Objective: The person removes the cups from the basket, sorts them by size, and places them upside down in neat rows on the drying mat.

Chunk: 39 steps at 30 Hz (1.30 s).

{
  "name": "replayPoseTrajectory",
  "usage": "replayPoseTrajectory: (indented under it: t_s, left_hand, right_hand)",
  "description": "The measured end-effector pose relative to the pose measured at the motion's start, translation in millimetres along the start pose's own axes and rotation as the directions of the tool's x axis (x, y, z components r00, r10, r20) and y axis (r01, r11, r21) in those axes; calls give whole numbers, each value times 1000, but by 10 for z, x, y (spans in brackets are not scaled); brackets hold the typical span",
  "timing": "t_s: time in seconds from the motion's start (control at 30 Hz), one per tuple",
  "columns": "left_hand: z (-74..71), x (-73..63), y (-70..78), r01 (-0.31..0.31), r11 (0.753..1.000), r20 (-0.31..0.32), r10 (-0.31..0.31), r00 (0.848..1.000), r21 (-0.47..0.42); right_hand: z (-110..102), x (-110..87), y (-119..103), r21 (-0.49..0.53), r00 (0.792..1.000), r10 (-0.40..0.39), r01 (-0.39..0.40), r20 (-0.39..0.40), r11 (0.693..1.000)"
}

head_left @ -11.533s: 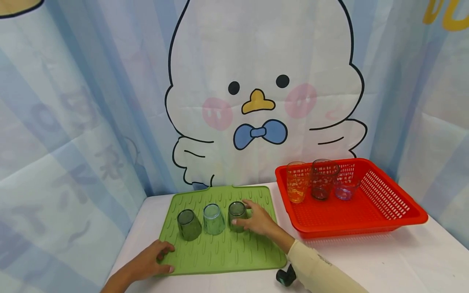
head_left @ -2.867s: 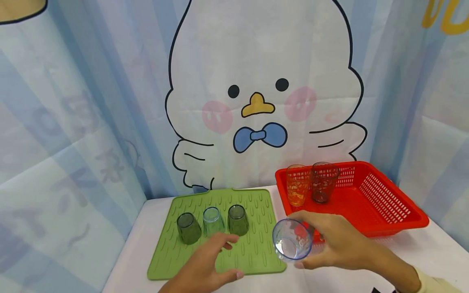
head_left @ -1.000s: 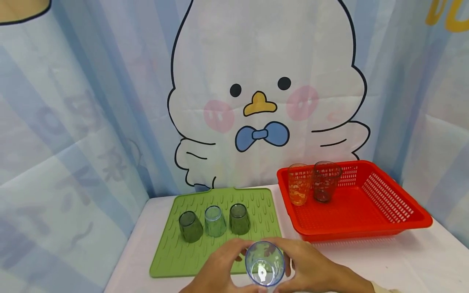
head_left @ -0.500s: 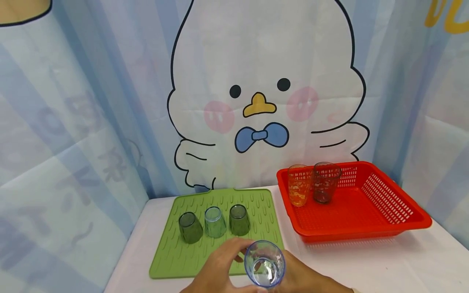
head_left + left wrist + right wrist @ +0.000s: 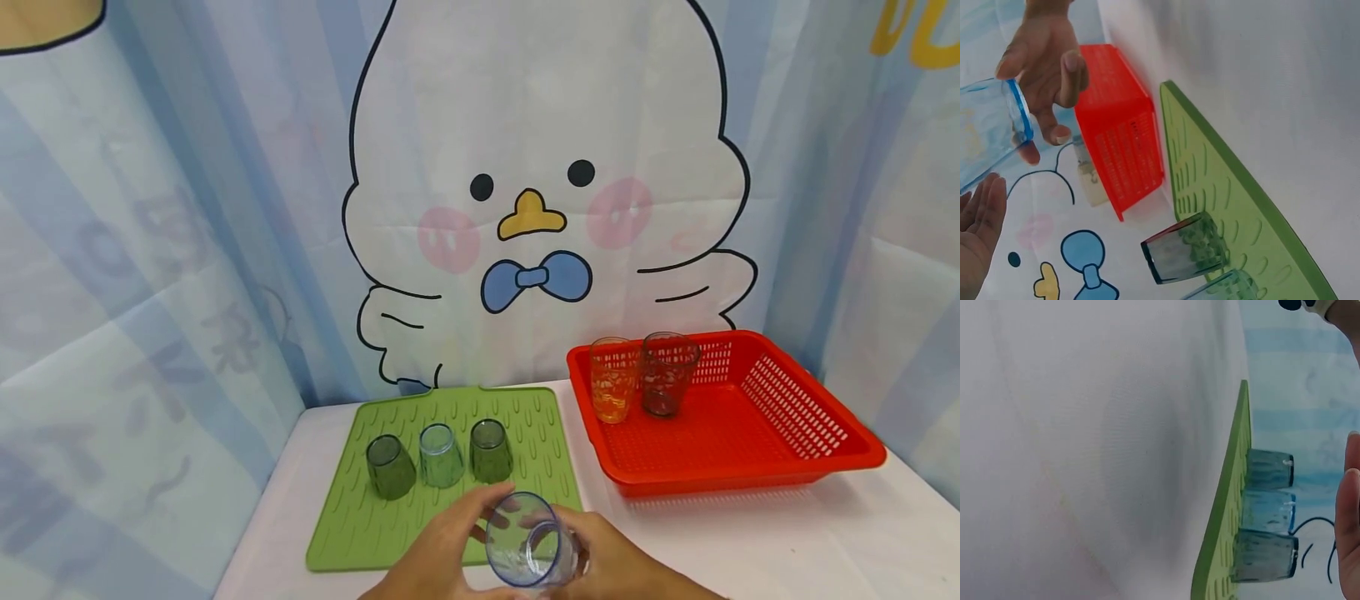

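Observation:
Both hands hold a clear blue-rimmed drinking glass (image 5: 522, 540) low at the front, tilted with its mouth toward the left. My left hand (image 5: 442, 546) grips it from the left, thumb and fingers round its side. From the right, my right hand (image 5: 615, 558) holds it near the base. In the left wrist view the right hand's thumb touches the glass (image 5: 982, 128) at its blue-edged end. Behind the hands, two dark green-grey glasses, one left (image 5: 391, 468) and one right (image 5: 491, 452), flank a pale blue glass (image 5: 441, 456), all upside down on a green ridged mat (image 5: 405, 533).
A red plastic basket (image 5: 738, 479) stands at the back right on the white-covered table (image 5: 787, 542). Inside it are an orange-tinted glass (image 5: 611, 379) and a dark-tinted glass (image 5: 667, 375). A curtain (image 5: 645, 100) with a cartoon figure hangs behind.
The right hand left the right-hand glass on the mat. It took the blue-rimmed glass from the basket to the front, where the left hand joined. The glass has just tipped left.

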<state>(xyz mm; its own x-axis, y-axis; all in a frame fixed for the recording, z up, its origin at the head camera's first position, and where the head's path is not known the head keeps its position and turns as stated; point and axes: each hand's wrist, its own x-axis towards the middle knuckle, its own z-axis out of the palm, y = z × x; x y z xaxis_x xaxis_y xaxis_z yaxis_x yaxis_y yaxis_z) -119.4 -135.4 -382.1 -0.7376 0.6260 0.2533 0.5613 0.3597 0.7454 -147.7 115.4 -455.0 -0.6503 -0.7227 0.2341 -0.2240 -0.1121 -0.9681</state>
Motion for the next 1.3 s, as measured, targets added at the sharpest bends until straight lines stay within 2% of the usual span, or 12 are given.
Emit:
replayPoseTrajectory:
  t_s: [0.13,0.23,0.47,0.6,0.77,0.87,1.1,1.3]
  left_hand:
    - [-16,-13,-35,-8,1000,21,7,1000,16]
    - [-21,-25,-38,2,1000,18,-3,1000,23]
    - [-20,-24,-8,110,993,-14,-109,994,42]
    - [-1,-29,-32,145,987,-45,-142,989,71]
    - [19,-52,-61,152,984,-71,-145,987,97]
    - [26,-59,-70,156,984,-66,-151,986,90]
    - [54,-57,-110,196,977,-43,-193,980,79]
    - [64,-50,-144,277,956,-17,-277,961,101]
  right_hand:
    - [-46,-17,2,-68,995,-102,101,-7,993]
    - [-61,-41,-32,-73,996,-85,83,-28,994]
    - [-116,-94,-122,-193,994,-25,3,-110,981]
    - [-146,-105,-153,-221,991,-42,12,-128,975]
    - [-175,-105,-172,-241,983,-153,124,-103,963]
    - [-180,-100,-185,-235,979,-175,148,-100,961]
    - [-161,-77,-210,-194,978,-172,146,-121,970]
    - [-95,-15,-248,-173,977,-166,141,-135,975]
